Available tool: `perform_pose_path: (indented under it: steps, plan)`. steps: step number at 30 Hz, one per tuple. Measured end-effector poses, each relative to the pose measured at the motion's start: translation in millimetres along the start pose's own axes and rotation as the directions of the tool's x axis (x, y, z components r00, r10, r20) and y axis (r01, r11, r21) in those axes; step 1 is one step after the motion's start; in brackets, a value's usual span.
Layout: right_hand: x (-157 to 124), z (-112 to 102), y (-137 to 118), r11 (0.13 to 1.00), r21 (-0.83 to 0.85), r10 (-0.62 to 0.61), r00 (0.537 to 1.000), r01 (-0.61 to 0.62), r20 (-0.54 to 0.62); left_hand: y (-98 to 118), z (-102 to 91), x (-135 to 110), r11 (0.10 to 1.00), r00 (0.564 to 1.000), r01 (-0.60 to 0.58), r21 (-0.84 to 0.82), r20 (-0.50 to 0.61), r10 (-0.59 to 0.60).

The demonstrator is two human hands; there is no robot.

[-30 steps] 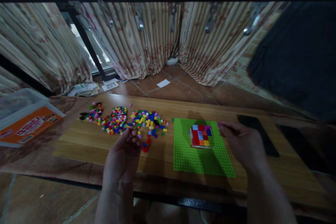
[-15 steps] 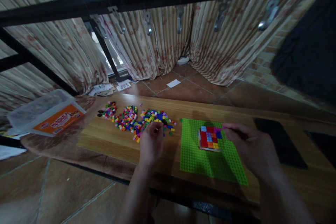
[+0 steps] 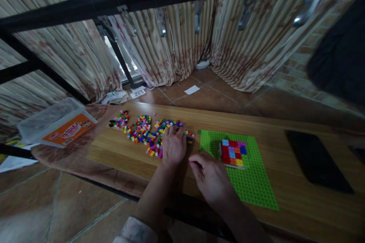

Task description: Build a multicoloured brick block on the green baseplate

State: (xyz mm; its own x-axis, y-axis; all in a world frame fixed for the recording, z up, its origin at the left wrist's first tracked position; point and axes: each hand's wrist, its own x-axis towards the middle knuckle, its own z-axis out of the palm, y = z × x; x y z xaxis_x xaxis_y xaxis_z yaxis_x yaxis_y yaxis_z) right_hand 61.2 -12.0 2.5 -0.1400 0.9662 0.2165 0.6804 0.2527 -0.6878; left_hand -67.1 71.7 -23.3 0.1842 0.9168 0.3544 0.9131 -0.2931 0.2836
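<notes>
My left hand (image 3: 173, 146) reaches over the near right part of a pile of small colourful toy bricks (image 3: 139, 129), its fingers apart and bent down among the bricks; the fingertips are partly hidden. Just to its right, my right hand (image 3: 212, 178) is pinched closed, with a tiny pink brick (image 3: 190, 162) showing at the fingertips. Beyond the right hand lies a green studded baseplate (image 3: 256, 174), partly covered by that hand. On the baseplate stands a blocky brick build (image 3: 233, 152) with a patchwork top of red, blue, orange, yellow and magenta.
A clear plastic tub (image 3: 57, 121) with an orange label stands at the left end of the wooden table (image 3: 119, 155). On the right lies a flat black tablet-like object (image 3: 318, 161). A dark metal rail with hooks (image 3: 161, 26) crosses above, before striped curtains.
My right hand has moved left from beside the brick build to near my left hand. My left hand has shifted slightly right, its fingers lowering and spreading onto the bricks. The view has shifted slightly.
</notes>
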Motion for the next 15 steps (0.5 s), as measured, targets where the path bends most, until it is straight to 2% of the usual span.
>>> perform_pose_path:
  steps: [3,9,12,15]
  plan:
    - [1,9,6,0.993,-0.116,0.029,0.999,-0.033,-0.032,6,1.6,2,1.0,1.0,0.009,0.016,0.008,-0.009]
    - [6,25,11,0.952,-0.303,0.061,0.998,-0.053,0.016,10,3.3,5,0.998,0.998,0.065,-0.019,0.004,-0.065]
    - [8,29,10,0.933,-0.348,0.1,0.995,-0.093,0.001,11,6.2,5,0.997,0.997,0.076,-0.026,0.005,-0.076]
    - [10,31,9,0.939,-0.325,0.117,0.993,-0.113,-0.009,10,8.3,5,0.996,0.997,0.073,-0.041,-0.002,-0.074]
